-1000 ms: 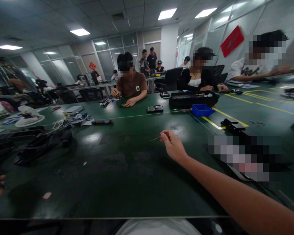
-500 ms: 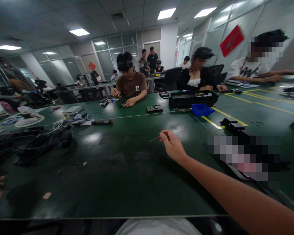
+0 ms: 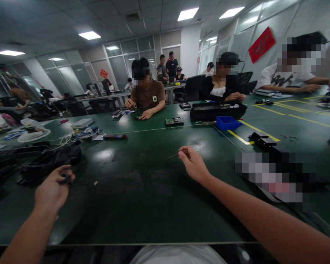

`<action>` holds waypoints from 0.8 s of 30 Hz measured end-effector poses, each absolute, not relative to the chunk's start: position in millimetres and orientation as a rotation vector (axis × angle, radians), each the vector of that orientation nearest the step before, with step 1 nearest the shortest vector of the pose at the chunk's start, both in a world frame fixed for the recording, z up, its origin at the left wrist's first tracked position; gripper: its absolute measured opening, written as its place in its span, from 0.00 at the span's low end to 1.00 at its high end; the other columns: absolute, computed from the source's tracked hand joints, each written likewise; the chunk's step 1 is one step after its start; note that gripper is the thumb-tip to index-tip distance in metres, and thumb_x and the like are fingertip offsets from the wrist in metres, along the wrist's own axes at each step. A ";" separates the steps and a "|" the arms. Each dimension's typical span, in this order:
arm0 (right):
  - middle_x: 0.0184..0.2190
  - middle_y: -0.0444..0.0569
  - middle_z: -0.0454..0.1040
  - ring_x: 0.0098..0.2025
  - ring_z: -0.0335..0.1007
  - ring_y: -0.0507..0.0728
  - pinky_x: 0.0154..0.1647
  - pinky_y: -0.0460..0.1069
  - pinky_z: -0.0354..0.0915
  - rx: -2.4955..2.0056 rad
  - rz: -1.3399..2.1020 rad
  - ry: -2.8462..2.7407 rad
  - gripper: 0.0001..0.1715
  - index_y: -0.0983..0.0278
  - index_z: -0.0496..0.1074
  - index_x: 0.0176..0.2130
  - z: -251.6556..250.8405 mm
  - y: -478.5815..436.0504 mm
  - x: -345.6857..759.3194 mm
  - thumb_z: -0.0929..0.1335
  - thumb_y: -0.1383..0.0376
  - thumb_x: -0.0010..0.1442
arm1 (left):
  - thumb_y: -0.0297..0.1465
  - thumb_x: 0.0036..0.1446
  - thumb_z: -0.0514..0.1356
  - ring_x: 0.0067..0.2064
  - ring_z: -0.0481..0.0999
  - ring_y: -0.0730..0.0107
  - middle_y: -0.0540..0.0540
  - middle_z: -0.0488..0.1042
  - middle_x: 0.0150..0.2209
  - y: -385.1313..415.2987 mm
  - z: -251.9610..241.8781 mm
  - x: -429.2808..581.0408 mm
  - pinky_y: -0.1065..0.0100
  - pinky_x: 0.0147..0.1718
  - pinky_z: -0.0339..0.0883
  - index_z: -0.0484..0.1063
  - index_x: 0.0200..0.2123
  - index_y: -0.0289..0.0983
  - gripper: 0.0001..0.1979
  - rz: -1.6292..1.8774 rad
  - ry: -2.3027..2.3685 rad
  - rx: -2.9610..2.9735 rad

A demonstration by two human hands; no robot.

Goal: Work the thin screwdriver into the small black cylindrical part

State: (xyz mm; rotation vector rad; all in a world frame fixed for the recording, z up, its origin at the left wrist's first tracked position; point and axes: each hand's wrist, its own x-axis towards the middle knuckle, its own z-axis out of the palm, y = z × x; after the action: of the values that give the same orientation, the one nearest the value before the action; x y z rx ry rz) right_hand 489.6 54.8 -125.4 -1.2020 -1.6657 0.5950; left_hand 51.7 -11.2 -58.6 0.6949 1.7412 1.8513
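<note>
My right hand (image 3: 194, 163) is closed around a small screwdriver (image 3: 172, 156) with a red part near the fingertips. Its thin metal shaft points left above the green table (image 3: 121, 216); the handle is mostly hidden in my fingers. On the left, my left hand (image 3: 51, 190) grips a small dark object (image 3: 66, 178) between thumb and fingers, too blurred and covered to name. Just beyond that hand lies a black bag-like item (image 3: 51, 163). A small pale scrap (image 3: 95, 183) rests on the table to the right of it.
A blue bin (image 3: 228, 123) and a long black casing (image 3: 217, 111) stand at the back right. An open circuit-board device (image 3: 174, 121) lies mid-table, a pen-shaped tool (image 3: 114, 136) further left. Black parts (image 3: 264, 141) lie at right. Co-workers sit across the table.
My left hand has come in from the left edge toward the black bag-like item, carrying the dark object. My right hand with the screwdriver has hardly moved.
</note>
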 end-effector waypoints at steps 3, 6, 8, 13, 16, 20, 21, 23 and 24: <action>0.41 0.50 0.78 0.42 0.75 0.59 0.42 0.54 0.67 -1.175 0.631 -1.668 0.13 0.60 0.69 0.47 -124.7 54.5 489.2 0.63 0.57 0.67 | 0.21 0.42 0.54 0.28 0.70 0.72 0.48 0.70 0.26 4.9 -75.7 106.1 0.75 0.26 0.68 0.72 0.34 0.33 0.13 1.676 1.406 0.701; 0.39 0.49 0.79 0.41 0.76 0.58 0.43 0.54 0.67 -1.156 0.640 -1.681 0.13 0.60 0.70 0.46 -119.9 52.0 489.5 0.62 0.58 0.68 | 0.23 0.43 0.60 0.32 0.71 0.72 0.48 0.71 0.31 14.0 -84.5 163.3 0.74 0.31 0.67 0.69 0.42 0.33 0.18 1.528 1.280 0.845; 0.34 0.47 0.78 0.37 0.75 0.57 0.40 0.53 0.66 -1.164 0.604 -1.705 0.13 0.60 0.72 0.40 -115.9 49.6 490.4 0.63 0.56 0.68 | 0.19 0.40 0.62 0.36 0.73 0.72 0.48 0.72 0.38 18.5 -87.6 197.9 0.72 0.35 0.67 0.65 0.49 0.36 0.29 1.378 1.294 0.991; 0.25 0.44 0.73 0.27 0.69 0.54 0.29 0.50 0.62 -1.105 0.585 -1.580 0.18 0.61 0.69 0.30 -111.8 44.9 493.3 0.66 0.52 0.65 | 0.21 0.50 0.62 0.45 0.75 0.66 0.43 0.75 0.45 34.3 -88.3 262.7 0.64 0.49 0.65 0.67 0.50 0.35 0.22 0.913 1.282 1.470; 0.24 0.42 0.69 0.26 0.66 0.53 0.27 0.49 0.62 -1.014 0.569 -1.423 0.16 0.60 0.69 0.32 -112.0 43.1 493.4 0.64 0.54 0.67 | 0.22 0.52 0.63 0.47 0.75 0.63 0.43 0.76 0.46 46.1 -91.2 284.6 0.61 0.51 0.65 0.73 0.45 0.36 0.16 0.793 1.237 1.727; 0.29 0.43 0.72 0.29 0.68 0.53 0.30 0.50 0.65 -0.885 0.557 -1.307 0.12 0.60 0.70 0.41 -110.1 39.3 491.9 0.63 0.56 0.69 | 0.23 0.53 0.64 0.50 0.74 0.61 0.47 0.77 0.48 55.0 -105.8 294.2 0.60 0.54 0.64 0.75 0.47 0.41 0.17 0.869 1.270 1.927; 0.30 0.44 0.73 0.30 0.69 0.53 0.32 0.50 0.66 -0.866 0.555 -1.315 0.12 0.59 0.69 0.43 -109.6 38.2 491.5 0.62 0.56 0.70 | 0.23 0.53 0.64 0.52 0.74 0.61 0.47 0.76 0.49 55.5 -110.3 293.8 0.60 0.55 0.64 0.75 0.47 0.42 0.18 0.904 1.274 1.939; 0.32 0.45 0.73 0.31 0.70 0.53 0.34 0.51 0.67 -0.864 0.557 -1.378 0.11 0.59 0.69 0.45 -109.2 36.2 490.3 0.62 0.57 0.70 | 0.23 0.54 0.64 0.54 0.73 0.62 0.48 0.76 0.51 55.3 -117.9 291.5 0.61 0.56 0.63 0.74 0.50 0.42 0.20 0.967 1.276 1.919; 0.32 0.45 0.74 0.31 0.70 0.53 0.34 0.51 0.67 -0.876 0.561 -1.420 0.11 0.59 0.69 0.45 -109.5 35.5 489.7 0.62 0.57 0.70 | 0.24 0.54 0.65 0.54 0.73 0.62 0.47 0.75 0.51 54.8 -120.6 290.0 0.61 0.56 0.64 0.73 0.51 0.42 0.21 0.989 1.278 1.898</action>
State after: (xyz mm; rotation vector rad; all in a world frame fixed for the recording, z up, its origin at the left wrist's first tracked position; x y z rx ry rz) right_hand 489.7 35.5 -109.5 -0.8764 -1.4198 0.5610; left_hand 290.0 54.8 -120.6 1.8976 1.2776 0.9893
